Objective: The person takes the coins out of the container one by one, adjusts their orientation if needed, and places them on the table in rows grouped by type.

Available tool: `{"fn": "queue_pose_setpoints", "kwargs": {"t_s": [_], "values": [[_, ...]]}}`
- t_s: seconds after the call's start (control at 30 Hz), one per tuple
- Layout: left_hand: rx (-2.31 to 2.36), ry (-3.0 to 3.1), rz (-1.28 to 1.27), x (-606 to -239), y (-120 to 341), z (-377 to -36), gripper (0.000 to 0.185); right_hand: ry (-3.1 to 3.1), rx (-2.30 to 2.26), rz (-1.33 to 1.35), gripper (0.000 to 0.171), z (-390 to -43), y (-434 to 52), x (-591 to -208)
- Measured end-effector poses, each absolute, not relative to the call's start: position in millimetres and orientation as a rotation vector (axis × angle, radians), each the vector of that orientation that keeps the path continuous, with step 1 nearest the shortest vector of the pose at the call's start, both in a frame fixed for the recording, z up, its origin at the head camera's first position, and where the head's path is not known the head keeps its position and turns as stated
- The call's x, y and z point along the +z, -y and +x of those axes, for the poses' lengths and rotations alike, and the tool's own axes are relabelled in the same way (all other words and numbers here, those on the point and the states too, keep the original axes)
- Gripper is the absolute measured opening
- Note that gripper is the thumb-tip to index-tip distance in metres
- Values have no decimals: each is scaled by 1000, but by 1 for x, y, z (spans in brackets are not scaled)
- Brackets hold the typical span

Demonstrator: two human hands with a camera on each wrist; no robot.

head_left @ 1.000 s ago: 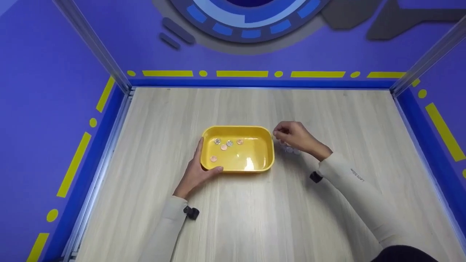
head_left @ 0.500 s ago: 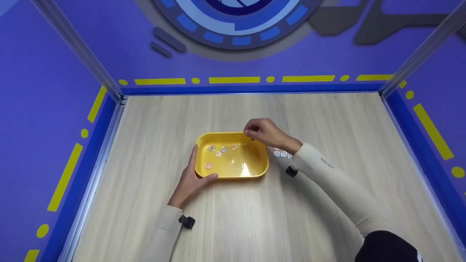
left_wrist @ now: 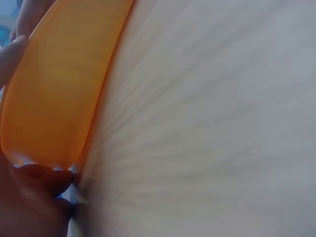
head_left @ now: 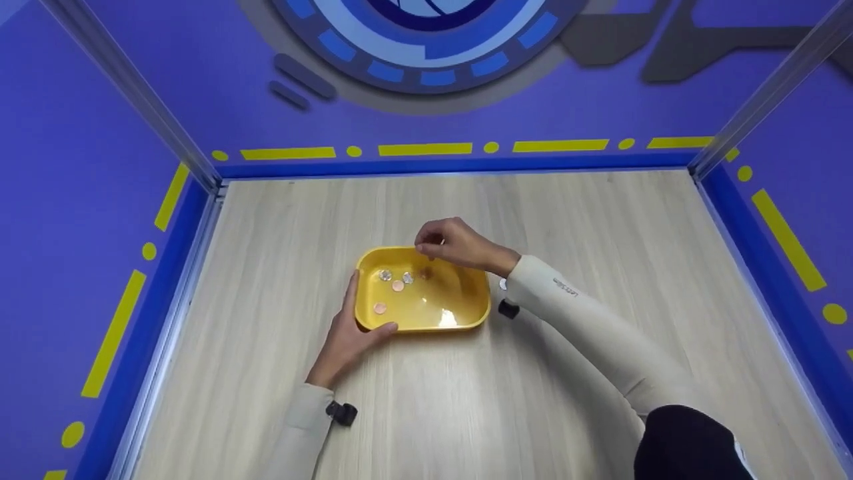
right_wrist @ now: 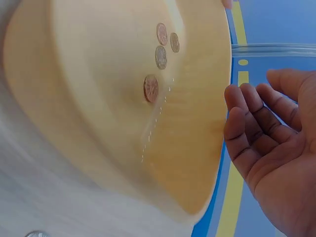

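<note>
Head view: yellow tray (head_left: 426, 310) on the pale wood table (head_left: 413, 400), near its middle. Left hand (head_left: 346, 337) grips the tray's left end, thumb over the near rim, fingers along the outer wall. Right hand (head_left: 456, 243) above the far rim, fingers bent. Two silver-coloured coins (head_left: 386, 275) and two copper-coloured coins (head_left: 398, 285) lie toward the tray's left side; a dimmer copper-toned coin (head_left: 425, 273) sits in shadow under the right hand. Lone coin (head_left: 503, 285) on the table, just beside the tray, partly hidden by the right sleeve (head_left: 573, 300). Blue panels (head_left: 200, 73) with yellow dashes behind.

Left wrist view: tray wall close up, glowing orange. Thumb at its upper edge, fingertips folded against the lower end; grasp on the tray confirmed.

Right wrist view: right palm turned to the camera, fingers loosely curved beside the tray rim, gap between the tips; grip reads as released. Four coins inside the tray, one looking slightly blurred. Edge of a silver-coloured coin shows at the bottom left, outside the tray.
</note>
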State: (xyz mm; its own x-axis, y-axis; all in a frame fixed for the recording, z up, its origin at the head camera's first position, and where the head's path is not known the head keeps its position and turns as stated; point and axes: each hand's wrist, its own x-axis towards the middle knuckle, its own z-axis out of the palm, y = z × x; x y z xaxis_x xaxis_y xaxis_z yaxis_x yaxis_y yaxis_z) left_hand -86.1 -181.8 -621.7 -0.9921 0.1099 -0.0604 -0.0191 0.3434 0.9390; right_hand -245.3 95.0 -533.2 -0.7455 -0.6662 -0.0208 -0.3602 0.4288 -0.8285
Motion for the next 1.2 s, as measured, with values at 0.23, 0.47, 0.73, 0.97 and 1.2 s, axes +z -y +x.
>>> {"fn": "queue_pose_setpoints", "kwargs": {"t_s": [0.23, 0.47, 0.73, 0.97, 1.2], "values": [[1745, -2482, 107, -623, 182, -85, 131, -2256, -1264, -969, 21, -249, -76, -542], [1732, -2482, 101, -622, 183, -85, 131, -2174, -1281, -1007, 22, -248, -63, -549], [1716, -2490, 106, -621, 183, -85, 130, -2166, -1196, -1078, 20, -248, -52, -553], [1709, -2490, 105, -621, 183, -84, 129, -2098, -1126, -1122, 23, -247, -44, -557], [1704, -2521, 123, -622, 183, -85, 129, -2057, -952, -1253, 28, -245, -34, -562]]}}
